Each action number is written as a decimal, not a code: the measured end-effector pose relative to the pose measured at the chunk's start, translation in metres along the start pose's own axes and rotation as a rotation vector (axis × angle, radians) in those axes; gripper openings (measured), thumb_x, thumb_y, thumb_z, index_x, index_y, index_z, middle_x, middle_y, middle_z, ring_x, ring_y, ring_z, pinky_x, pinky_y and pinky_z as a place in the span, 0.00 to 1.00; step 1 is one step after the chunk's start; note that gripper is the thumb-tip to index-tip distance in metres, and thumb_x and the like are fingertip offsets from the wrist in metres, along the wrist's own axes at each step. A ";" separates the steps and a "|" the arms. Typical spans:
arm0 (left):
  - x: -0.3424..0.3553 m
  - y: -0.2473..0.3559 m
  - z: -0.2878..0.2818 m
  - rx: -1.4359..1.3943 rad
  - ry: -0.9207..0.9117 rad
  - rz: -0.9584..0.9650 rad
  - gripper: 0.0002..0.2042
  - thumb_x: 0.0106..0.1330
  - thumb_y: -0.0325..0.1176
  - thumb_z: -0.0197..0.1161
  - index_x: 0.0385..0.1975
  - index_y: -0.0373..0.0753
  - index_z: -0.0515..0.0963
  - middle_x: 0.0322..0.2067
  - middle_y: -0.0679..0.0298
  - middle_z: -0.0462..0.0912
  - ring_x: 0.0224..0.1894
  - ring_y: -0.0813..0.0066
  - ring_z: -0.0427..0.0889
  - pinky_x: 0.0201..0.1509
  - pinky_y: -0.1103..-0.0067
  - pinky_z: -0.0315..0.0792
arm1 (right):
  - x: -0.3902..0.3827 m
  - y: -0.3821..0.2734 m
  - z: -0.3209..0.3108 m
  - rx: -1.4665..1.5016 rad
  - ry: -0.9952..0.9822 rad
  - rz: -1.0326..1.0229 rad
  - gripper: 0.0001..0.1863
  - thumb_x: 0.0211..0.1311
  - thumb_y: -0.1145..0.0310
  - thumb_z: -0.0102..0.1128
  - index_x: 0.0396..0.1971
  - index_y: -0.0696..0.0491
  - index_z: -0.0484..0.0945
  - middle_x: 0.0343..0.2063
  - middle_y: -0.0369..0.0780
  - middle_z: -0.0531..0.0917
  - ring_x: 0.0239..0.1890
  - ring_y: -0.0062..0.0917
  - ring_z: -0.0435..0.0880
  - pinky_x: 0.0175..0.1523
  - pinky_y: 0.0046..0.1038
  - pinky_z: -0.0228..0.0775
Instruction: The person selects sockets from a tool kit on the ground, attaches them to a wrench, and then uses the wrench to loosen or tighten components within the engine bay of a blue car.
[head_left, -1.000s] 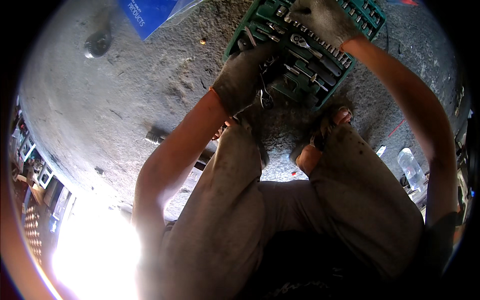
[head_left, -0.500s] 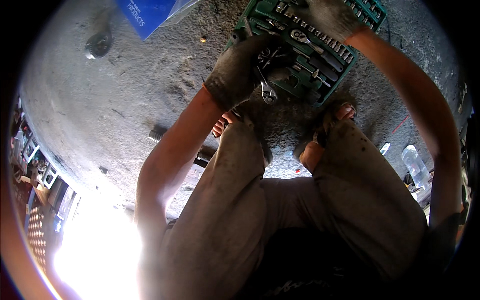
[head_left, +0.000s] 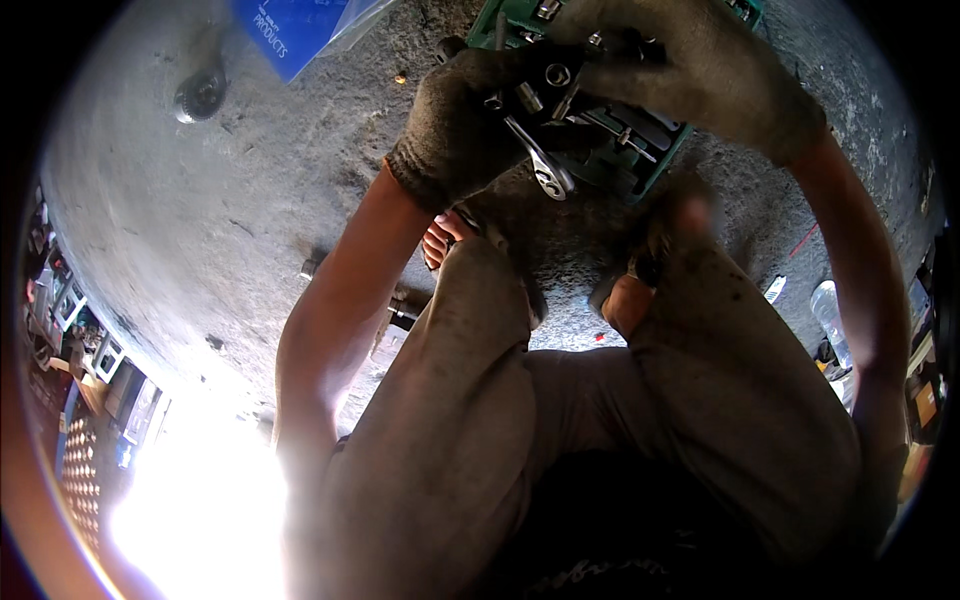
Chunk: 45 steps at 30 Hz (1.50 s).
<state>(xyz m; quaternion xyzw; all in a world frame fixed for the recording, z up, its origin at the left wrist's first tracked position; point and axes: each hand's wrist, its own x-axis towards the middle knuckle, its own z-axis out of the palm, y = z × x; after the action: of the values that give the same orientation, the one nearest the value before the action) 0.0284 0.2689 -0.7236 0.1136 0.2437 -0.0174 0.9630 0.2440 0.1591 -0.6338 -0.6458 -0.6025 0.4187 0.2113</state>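
My left hand (head_left: 455, 125), in a dark, worn knit glove, is closed on a ratchet wrench (head_left: 540, 165), whose chrome head points down toward my feet. Several shiny sockets (head_left: 528, 97) are gathered in the same hand, one with its round mouth (head_left: 557, 75) facing up. Close against them is my right hand (head_left: 690, 80), gloved too, its fingers bent in among the small metal pieces; what they grip is partly hidden. Beneath both hands lies an open green tool case (head_left: 655, 185) with more tools in its slots, largely covered by the gloves.
A blue package (head_left: 295, 30) lies on the rough concrete floor at the far left, with a dark round part (head_left: 200, 95) beside it. My feet stand just nearer than the case. A clear plastic bottle (head_left: 830, 320) lies at the right. Glare washes out the lower left.
My right hand has come back from the case's far side to the left hand's sockets. The left hand has turned, and the ratchet wrench in it has swung slightly right.
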 end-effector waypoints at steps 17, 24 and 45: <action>0.003 -0.003 0.023 -0.168 -0.100 -0.091 0.25 0.66 0.38 0.60 0.60 0.31 0.76 0.59 0.49 0.79 0.68 0.46 0.72 0.73 0.33 0.54 | -0.022 0.009 0.010 0.219 0.094 -0.012 0.15 0.72 0.69 0.61 0.53 0.58 0.77 0.44 0.48 0.84 0.47 0.38 0.86 0.52 0.37 0.78; 0.000 -0.005 0.020 0.254 0.048 -0.017 0.27 0.63 0.38 0.61 0.62 0.32 0.74 0.59 0.49 0.80 0.66 0.46 0.75 0.74 0.37 0.56 | -0.026 -0.005 0.019 -0.019 0.166 -0.131 0.16 0.71 0.64 0.60 0.51 0.58 0.78 0.41 0.46 0.85 0.44 0.36 0.86 0.50 0.37 0.79; 0.004 -0.039 -0.017 -0.062 0.107 -0.108 0.11 0.68 0.26 0.58 0.46 0.29 0.80 0.43 0.52 0.84 0.49 0.64 0.85 0.57 0.69 0.80 | -0.019 0.023 0.090 -0.228 0.219 -0.070 0.16 0.61 0.59 0.69 0.42 0.53 0.81 0.36 0.44 0.86 0.37 0.41 0.88 0.43 0.40 0.81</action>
<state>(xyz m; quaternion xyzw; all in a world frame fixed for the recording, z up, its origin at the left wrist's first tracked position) 0.0205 0.2348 -0.7481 0.0714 0.3010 -0.0556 0.9493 0.1878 0.1159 -0.6965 -0.6860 -0.6416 0.2671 0.2156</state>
